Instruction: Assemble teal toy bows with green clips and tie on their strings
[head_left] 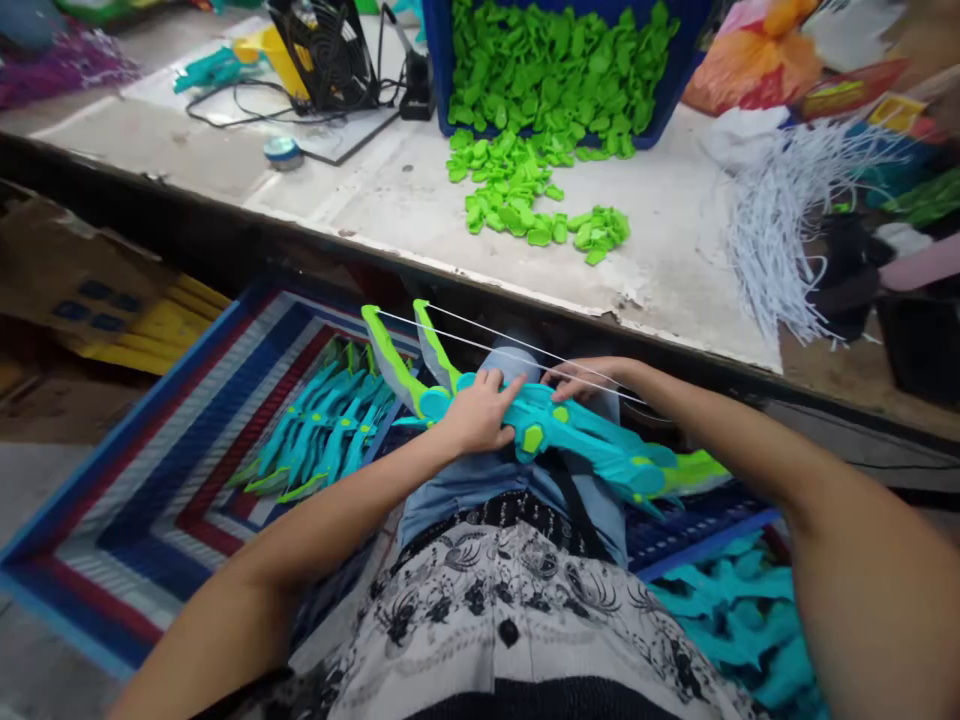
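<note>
Two turquoise and lime-green toy bows (592, 440) lie together across my lap, with white strings (480, 345) stretched along their far side. My left hand (484, 410) is closed over the bows left of their middle, thumb and forefinger spread over the turquoise plastic. At the far edge my right hand (581, 378) has its fingers curled against the bows' middle, close to the strings. Part of the right fingers is hidden behind the turquoise plastic. The bows' green tips (394, 355) point up to the left.
Finished-looking toy bows (330, 425) lie in a striped basket (142, 500) at left. Turquoise parts (742, 620) fill a container at lower right. On the workbench (660, 230) are green pieces (517, 200), a blue bin (441, 75), a black fan (326, 55) and white strings in a bundle (787, 220).
</note>
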